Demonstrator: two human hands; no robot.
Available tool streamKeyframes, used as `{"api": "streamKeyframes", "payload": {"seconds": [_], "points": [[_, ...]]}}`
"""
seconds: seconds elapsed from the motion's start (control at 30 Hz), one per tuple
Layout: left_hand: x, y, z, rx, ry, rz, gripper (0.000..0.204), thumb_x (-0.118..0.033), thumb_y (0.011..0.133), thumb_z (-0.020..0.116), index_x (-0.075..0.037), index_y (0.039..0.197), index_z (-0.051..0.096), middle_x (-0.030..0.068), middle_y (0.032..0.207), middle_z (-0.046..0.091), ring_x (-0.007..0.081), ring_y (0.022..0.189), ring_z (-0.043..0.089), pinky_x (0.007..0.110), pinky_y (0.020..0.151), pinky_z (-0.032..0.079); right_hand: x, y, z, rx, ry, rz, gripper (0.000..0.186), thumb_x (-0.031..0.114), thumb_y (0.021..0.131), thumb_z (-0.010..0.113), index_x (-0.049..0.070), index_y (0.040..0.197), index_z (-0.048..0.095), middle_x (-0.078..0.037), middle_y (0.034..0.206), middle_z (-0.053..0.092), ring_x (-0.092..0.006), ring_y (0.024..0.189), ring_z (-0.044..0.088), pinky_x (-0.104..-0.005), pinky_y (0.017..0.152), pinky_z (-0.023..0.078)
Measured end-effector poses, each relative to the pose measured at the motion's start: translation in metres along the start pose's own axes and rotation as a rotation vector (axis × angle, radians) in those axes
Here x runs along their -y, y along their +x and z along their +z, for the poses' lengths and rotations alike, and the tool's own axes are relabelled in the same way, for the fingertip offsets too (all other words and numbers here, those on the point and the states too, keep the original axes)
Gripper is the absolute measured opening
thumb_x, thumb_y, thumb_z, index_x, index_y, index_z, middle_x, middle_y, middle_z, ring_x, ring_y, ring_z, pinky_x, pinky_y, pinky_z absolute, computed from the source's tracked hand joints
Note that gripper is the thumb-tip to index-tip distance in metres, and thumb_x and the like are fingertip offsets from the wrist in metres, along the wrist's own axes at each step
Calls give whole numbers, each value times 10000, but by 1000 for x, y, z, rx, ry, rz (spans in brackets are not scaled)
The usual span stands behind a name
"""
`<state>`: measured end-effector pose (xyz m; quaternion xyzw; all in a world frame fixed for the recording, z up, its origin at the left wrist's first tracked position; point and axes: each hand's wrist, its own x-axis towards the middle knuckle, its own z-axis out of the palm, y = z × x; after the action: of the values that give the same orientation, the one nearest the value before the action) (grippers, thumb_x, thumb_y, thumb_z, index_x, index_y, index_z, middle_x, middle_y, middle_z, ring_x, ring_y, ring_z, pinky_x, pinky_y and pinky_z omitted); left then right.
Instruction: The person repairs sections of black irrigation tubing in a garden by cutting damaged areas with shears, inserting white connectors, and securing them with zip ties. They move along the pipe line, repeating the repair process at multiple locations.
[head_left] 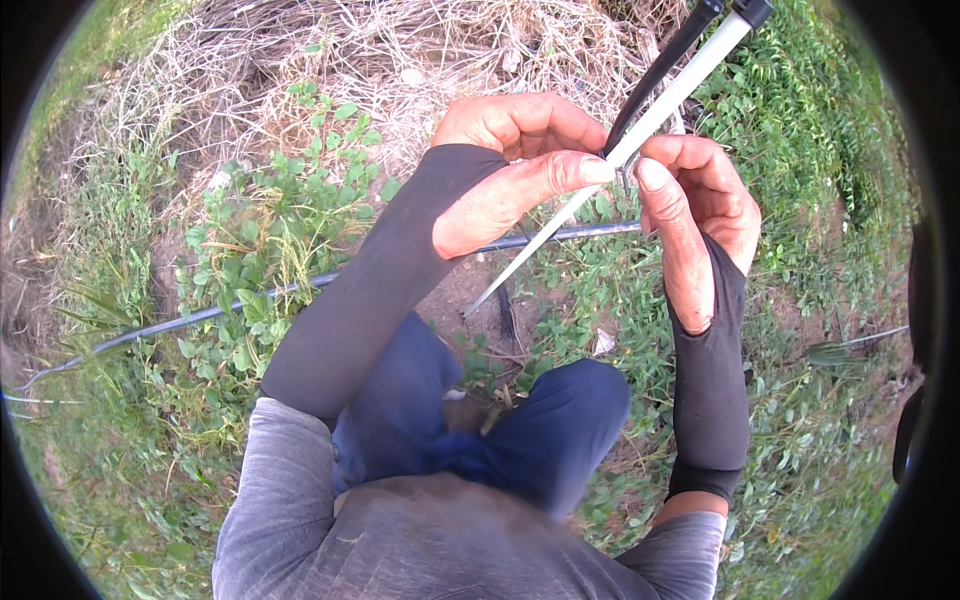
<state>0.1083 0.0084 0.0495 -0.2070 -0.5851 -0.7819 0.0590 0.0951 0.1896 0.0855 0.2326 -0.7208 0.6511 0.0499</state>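
Observation:
A white tapered stake with a dark top end slants across the space before me, its thin tip pointing down and left. Alongside its upper part runs a black tube, which meets it near my fingers. My left hand is closed, its thumb and fingers pinching the stake where the tube joins. Just to the right, my right hand is closed too, thumb against fingertips beside the stake. A small thin dark piece shows between the two hands; what my right fingertips hold is too small to tell.
A dark bluish hose crosses the ground behind my hands from the left. Dry straw is heaped at the far side. Green weeds grow all around, and my bent knees in blue trousers are below.

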Motion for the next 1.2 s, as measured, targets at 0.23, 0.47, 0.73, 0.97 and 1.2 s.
{"api": "streamKeyframes", "payload": {"seconds": [0.23,0.47,0.73,0.97,1.2], "points": [[4,2,-1,36,-65,36,138,-42,836,651,-13,971,647,70,958,660,141,910,617,276,838,483,-21,24,-18,68,-674,-1141,376,14,531,705,42,905,695,-70,854,631,-203,736,593,-288,614,472],[4,5,-1,58,-73,31,137,-37,837,647,-3,969,643,79,956,658,150,916,619,283,847,486,-3,35,-27,186,-848,-1223,350,34,558,683,36,908,688,-66,831,614,-211,719,587,-285,588,470],[8,6,-4,55,-100,40,130,-32,822,664,-2,947,646,70,912,663,148,866,628,273,815,488,19,34,-18,336,-867,-1008,273,-16,572,730,28,831,658,-71,763,580,-222,670,565,-319,564,451],[4,6,-3,30,-64,31,109,-17,801,681,-9,907,658,57,896,659,139,850,623,266,797,485,38,24,-15,413,-869,-577,39,12,788,661,7,808,627,-49,742,577,-109,642,531,-241,552,413],[4,3,-6,1,-46,34,126,-15,793,690,-12,915,656,49,912,648,129,863,613,272,808,478,27,14,-8,365,83,471,155,173,896,595,35,826,584,14,659,500,-35,528,395,-173,400,273]]}}
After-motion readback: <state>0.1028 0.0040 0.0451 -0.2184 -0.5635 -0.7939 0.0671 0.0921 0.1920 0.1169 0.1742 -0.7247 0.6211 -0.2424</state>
